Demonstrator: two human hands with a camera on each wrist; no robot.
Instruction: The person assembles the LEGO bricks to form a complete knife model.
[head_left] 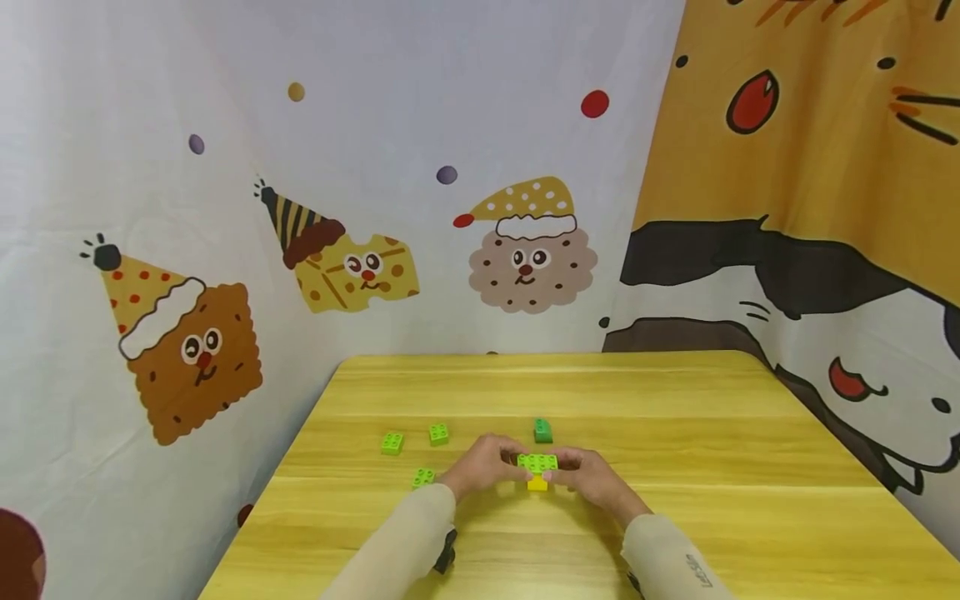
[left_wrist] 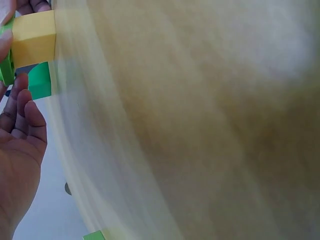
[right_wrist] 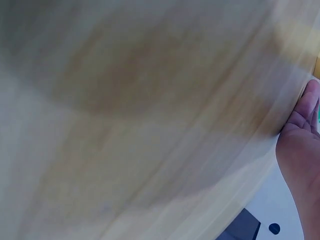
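In the head view, a long lime green toy brick with studs on top sits on a yellow brick, its ends reaching past the yellow one. My left hand pinches the green brick at its left end. At the other end, my right hand grips it between thumb and fingers. The left wrist view shows the yellow brick from the side, with the fingers on the green piece beside it. Most of the right fingers are cut off in the right wrist view.
Beyond the hands stands a dark green brick with a curved side. To the left lie three small lime bricks: one farthest left, another behind, and a nearer one close to the left wrist. The wooden table backs onto a printed cloth.
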